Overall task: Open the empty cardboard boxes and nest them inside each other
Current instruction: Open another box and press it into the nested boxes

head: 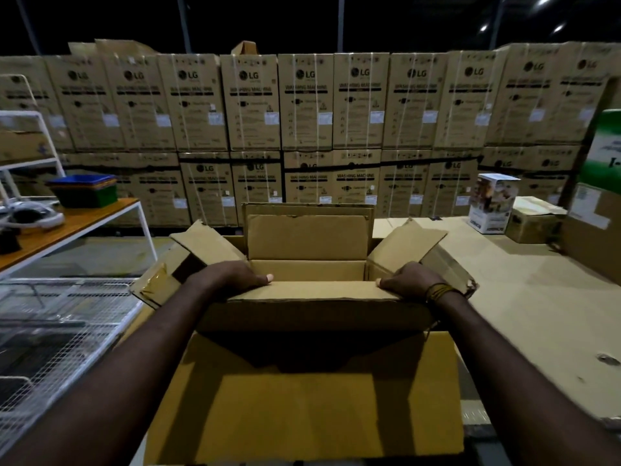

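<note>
A brown cardboard box stands open in front of me, its far flap upright and its side flaps spread out left and right. Its inside looks empty. My left hand grips the near left corner of the rim, thumb on the near flap. My right hand grips the near right corner the same way; a cord band sits on that wrist. The near flap hangs down towards me. Whether the box sits inside another one is hidden.
A cardboard-covered surface stretches right, bearing a small printed box, a brown carton and a tall green-printed box. A wooden table with stacked bins and a wire rack stand left. Washing-machine cartons wall the back.
</note>
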Demonstrator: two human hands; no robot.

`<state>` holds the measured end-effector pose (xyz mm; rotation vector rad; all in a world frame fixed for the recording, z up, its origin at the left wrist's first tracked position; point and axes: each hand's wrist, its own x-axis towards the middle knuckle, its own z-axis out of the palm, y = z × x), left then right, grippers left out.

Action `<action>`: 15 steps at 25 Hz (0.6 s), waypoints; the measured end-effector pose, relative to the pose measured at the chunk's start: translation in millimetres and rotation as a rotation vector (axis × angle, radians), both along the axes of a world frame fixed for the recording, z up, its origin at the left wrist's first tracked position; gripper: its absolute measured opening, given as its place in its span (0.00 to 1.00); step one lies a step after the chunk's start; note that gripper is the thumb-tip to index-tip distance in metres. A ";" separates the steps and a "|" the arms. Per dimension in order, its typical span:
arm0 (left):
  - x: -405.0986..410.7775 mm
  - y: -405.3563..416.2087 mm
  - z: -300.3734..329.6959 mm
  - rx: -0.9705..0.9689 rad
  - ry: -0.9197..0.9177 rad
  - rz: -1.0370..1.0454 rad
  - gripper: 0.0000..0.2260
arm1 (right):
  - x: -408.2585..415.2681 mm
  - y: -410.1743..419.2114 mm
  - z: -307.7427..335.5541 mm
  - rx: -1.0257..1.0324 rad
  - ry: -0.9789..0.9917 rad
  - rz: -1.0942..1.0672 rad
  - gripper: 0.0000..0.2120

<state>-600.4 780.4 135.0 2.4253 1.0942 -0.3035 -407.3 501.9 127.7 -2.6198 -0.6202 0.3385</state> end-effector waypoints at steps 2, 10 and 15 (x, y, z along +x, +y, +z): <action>1.8 1.7 6.4 -0.088 0.034 -0.037 0.47 | -8.0 1.2 10.4 -0.012 0.035 0.060 0.28; -16.8 14.9 18.3 -0.357 0.115 -0.368 0.51 | -27.8 -23.9 23.5 -0.120 0.140 0.408 0.32; -29.7 11.1 34.8 -0.295 -0.177 -0.407 0.37 | -28.0 -18.4 20.1 0.235 -0.086 0.279 0.17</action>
